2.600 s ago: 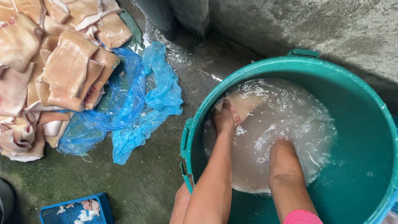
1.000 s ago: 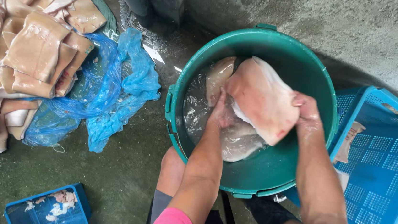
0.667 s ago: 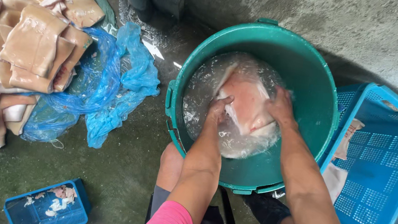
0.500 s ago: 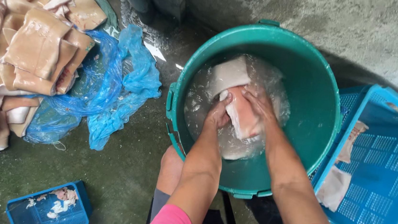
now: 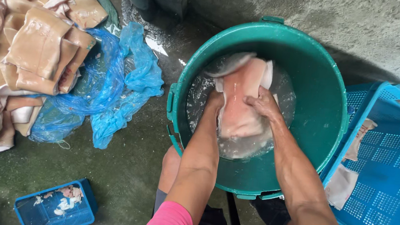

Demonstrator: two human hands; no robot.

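Observation:
A green bucket [image 5: 321, 104] of cloudy water stands in front of me. Both my hands are down inside it. My left hand [image 5: 214, 103] grips the left edge of a pale pink slab of meat [image 5: 239, 99], and my right hand [image 5: 264, 105] is clamped over its right side. The slab is folded and half under the water. A second pale piece [image 5: 230, 64] shows just behind it at the water's surface.
A heap of pale skin-on meat slabs [image 5: 32, 44] lies at the left on a blue plastic sheet [image 5: 116, 81]. A blue slotted crate [image 5: 388, 167] with a couple of pieces stands at the right. A small blue basket [image 5: 51, 208] of scraps sits bottom left. Concrete wall behind.
A second ago both hands held the slab lifted above the water. They have since pushed it down into the bucket and folded it between them.

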